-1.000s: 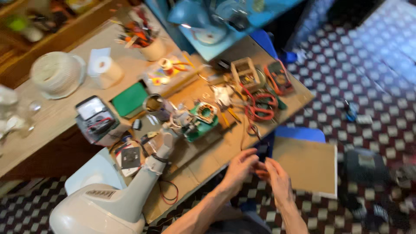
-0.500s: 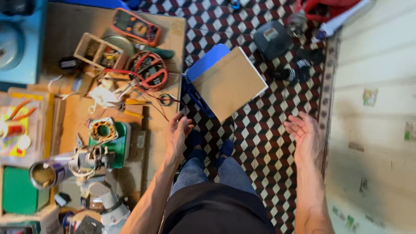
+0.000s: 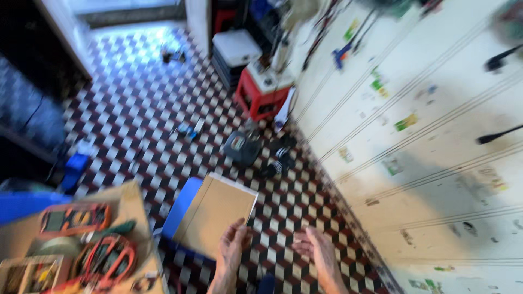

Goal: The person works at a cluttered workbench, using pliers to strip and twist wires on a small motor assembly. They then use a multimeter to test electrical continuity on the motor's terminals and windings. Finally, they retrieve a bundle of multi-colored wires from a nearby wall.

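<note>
Both hands [image 3: 272,253] hang open, holding nothing.

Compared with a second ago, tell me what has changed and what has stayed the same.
The view has swung off the cluttered workbench toward the checkered floor and the pale wall. The left hand and right hand, together at the bench edge before, are now apart and open over the floor beside the tan board on the blue stool. Neither hand holds anything, then or now. The red-cabled tools remain on the bench.
</note>
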